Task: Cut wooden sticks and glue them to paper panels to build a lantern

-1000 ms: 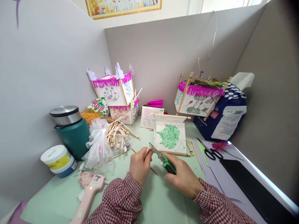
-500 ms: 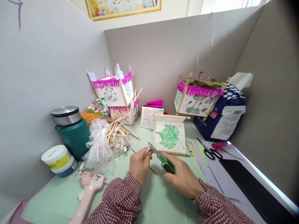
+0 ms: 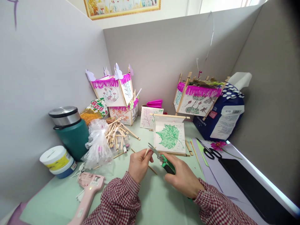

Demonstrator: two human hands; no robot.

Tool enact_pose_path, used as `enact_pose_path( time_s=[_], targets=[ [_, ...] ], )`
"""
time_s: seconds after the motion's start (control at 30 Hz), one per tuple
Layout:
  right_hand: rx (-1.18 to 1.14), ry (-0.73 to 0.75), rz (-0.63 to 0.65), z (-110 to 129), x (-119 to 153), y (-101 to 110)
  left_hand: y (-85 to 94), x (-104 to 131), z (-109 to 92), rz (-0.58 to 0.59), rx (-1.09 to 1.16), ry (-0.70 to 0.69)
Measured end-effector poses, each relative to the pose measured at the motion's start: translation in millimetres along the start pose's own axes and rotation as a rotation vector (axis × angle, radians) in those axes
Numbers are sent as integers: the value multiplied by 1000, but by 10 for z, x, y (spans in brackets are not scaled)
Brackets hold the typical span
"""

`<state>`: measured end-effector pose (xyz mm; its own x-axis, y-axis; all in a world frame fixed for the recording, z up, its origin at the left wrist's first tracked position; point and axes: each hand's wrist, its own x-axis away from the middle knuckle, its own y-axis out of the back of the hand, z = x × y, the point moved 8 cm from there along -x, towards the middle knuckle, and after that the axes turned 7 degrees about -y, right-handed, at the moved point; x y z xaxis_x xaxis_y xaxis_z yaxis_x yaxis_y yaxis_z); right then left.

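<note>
My left hand [image 3: 138,165] is closed on a thin wooden stick [image 3: 146,152], whose tip points up from between thumb and finger. In my right hand [image 3: 184,176] is a pair of shears [image 3: 167,164] with green and black handles. Their blades [image 3: 153,148] reach left to the fingertips of my left hand, close beside the stick; whether they touch it I cannot tell. Just beyond both hands stands a small paper lantern frame [image 3: 170,137] with a green leaf print and wooden slats. Another thin stick [image 3: 152,170] lies on the table under my hands.
At left are a pink glue gun [image 3: 87,193], a pile of sticks [image 3: 118,132], a plastic bag [image 3: 98,147], a green flask [image 3: 70,134] and stacked tubs [image 3: 58,161]. Decorated lanterns [image 3: 110,93] stand behind. At right lie black scissors [image 3: 208,151], a pink flower [image 3: 218,145] and a dark flat slab [image 3: 248,187].
Hands and shears stay nearly in place; my left hand has shifted very slightly left, and the stick in it shows a little more. The whole view has moved a touch.
</note>
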<state>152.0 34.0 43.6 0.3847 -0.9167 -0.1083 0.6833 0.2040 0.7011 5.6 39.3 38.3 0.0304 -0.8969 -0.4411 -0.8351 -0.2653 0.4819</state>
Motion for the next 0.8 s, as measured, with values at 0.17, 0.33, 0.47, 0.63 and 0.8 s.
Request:
enact_pose_path(
  time_s=[0.17, 0.33, 0.47, 0.63, 0.8],
  targets=[
    [25, 25, -21, 26, -22, -1, 22, -5, -33, -43, -49, -4],
    [47, 7, -25, 16, -19, -9, 32, -7, -40, -77, 6, -2],
    [45, -6, -20, 1, -7, -13, 38, 3, -48, -73, -27, -19],
    [29, -10, -8, 2, 5, -4, 21, 2, -20, -56, -34, -9],
    [21, -9, -3, -14, 11, -2, -17, 4, 17, -6, 1, 12]
  ],
)
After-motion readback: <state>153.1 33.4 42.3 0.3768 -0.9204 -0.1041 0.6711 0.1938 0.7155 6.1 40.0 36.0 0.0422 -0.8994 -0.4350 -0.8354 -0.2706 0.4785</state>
